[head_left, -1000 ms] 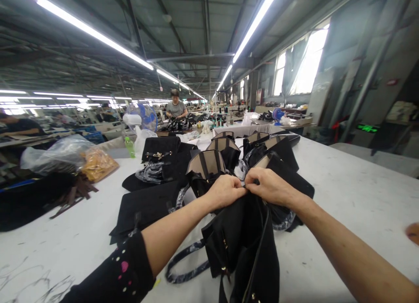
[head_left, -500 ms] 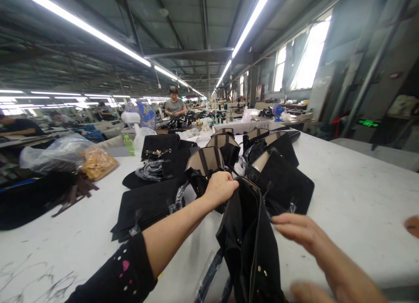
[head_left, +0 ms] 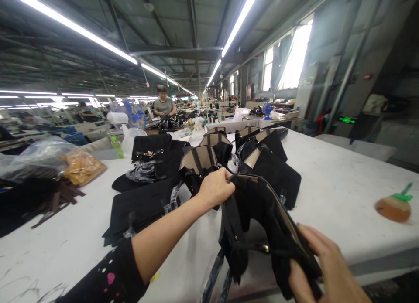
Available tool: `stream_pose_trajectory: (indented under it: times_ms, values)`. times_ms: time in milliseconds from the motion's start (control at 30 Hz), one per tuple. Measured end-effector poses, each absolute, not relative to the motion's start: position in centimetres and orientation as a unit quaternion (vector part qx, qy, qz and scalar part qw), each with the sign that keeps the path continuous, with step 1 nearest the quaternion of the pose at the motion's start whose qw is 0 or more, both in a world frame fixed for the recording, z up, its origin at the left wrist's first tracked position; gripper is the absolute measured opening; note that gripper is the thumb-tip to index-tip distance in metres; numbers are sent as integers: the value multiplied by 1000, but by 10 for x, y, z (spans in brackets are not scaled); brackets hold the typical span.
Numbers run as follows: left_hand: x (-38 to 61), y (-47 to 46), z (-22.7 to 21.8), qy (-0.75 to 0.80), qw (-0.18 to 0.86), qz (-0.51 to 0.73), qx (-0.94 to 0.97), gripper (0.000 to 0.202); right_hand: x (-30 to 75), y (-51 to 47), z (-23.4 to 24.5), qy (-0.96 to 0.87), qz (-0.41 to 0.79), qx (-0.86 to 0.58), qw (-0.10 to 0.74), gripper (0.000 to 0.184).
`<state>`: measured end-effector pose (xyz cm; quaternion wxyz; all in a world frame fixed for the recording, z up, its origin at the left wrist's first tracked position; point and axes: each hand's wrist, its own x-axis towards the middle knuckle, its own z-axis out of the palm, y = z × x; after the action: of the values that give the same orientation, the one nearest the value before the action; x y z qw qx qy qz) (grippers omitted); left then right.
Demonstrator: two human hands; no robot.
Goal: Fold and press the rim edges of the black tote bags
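Note:
A black handbag (head_left: 258, 198) with a beige-trimmed edge hangs between my two hands above the front of the white table. My left hand (head_left: 216, 186) is closed on its upper edge. Lower right, my right hand (head_left: 322, 259) grips the other end of the bag, thumb on the near side and fingers behind. The bag spreads in an arch, with a strap and gold-coloured metal fitting (head_left: 263, 248) across its middle. Plastic-wrapped handles (head_left: 214, 272) dangle below it. Just beyond my left hand stands another black bag with a beige lining (head_left: 198, 160).
Several black bags (head_left: 275, 172) lie on the white table (head_left: 340, 176), with a folded stack (head_left: 140, 207) at left. An orange-brown container with a green top (head_left: 394, 207) stands at right. Far left are yellow plastic-wrapped goods (head_left: 83, 163). A co-worker (head_left: 164, 103) is at the back.
My right hand has come onto the bag and taken hold of its lower right part. The bag has spread wider to the right. My left hand keeps its hold. The view has turned right.

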<state>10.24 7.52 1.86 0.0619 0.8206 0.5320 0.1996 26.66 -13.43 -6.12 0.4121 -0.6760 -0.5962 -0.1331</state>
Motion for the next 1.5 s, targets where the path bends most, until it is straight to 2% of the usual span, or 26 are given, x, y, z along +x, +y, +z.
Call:
stream_pose_trajectory:
  times_ms: [67,133,233,333,567,1067,1333,1500]
  values:
    - [101,71,28,480,-9,200,854,36,297,-133,-59,-593,-75,-692,404,45]
    - [103,67,37,377,-69,191,904,49,321,-130,-57,-611,20,-686,393,48]
    - [113,67,46,240,-84,160,954,49,341,-125,-54,-620,129,-663,399,48]
    - [127,75,48,203,-84,158,963,42,348,-119,-54,-606,169,-653,422,46]
    - [146,95,40,199,-67,187,960,22,351,-111,-49,-599,148,-657,433,43]
    - [164,120,31,194,92,240,947,17,365,-74,-33,-496,160,-685,509,50]
    - [170,116,28,238,75,264,932,20,382,-53,-31,-473,131,-705,513,40]
    - [172,115,26,265,40,266,926,20,388,-47,-31,-469,132,-696,527,41]
